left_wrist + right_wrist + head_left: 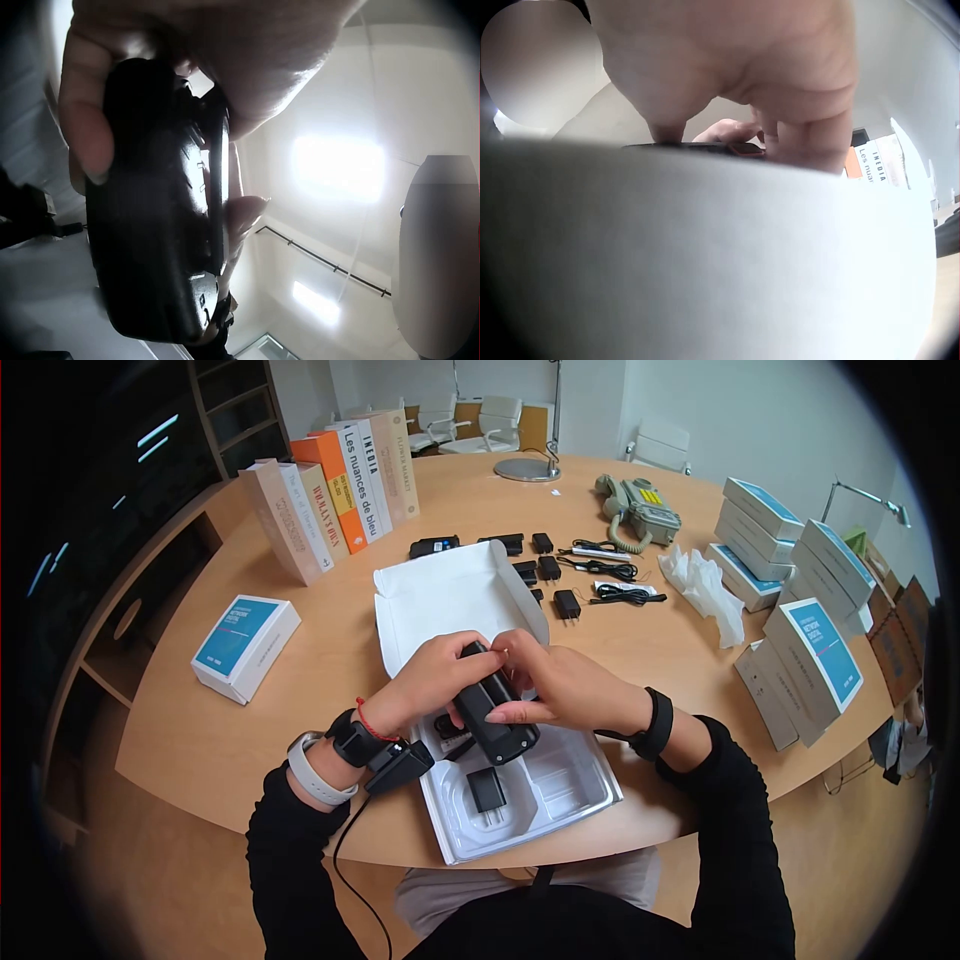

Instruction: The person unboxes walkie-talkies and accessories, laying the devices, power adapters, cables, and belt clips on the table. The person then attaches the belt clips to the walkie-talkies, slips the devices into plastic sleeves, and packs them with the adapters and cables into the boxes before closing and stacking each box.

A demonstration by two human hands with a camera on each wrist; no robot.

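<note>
Both hands hold a black device (497, 722) above an open white box (612, 796). The left hand (437, 672) grips its upper end; in the left wrist view that hand's fingers curl round the dark body (146, 217), and a thin panel stands slightly apart along one side. The right hand (572, 688) lies on the device's other side, thumb on its face and fingers at the top edge. A black power adapter (487, 789) sits in the box's moulded tray, with a dark cable (447, 728) partly hidden under the device. White packaging fills most of the right wrist view.
Adapters (567, 604), cables (627, 593) and other black items lie beyond the lid (440, 595). Books (325, 510) and a closed box (245, 647) stand left. A telephone (645, 510), crumpled plastic (708, 592) and stacked boxes (815, 665) are to the right.
</note>
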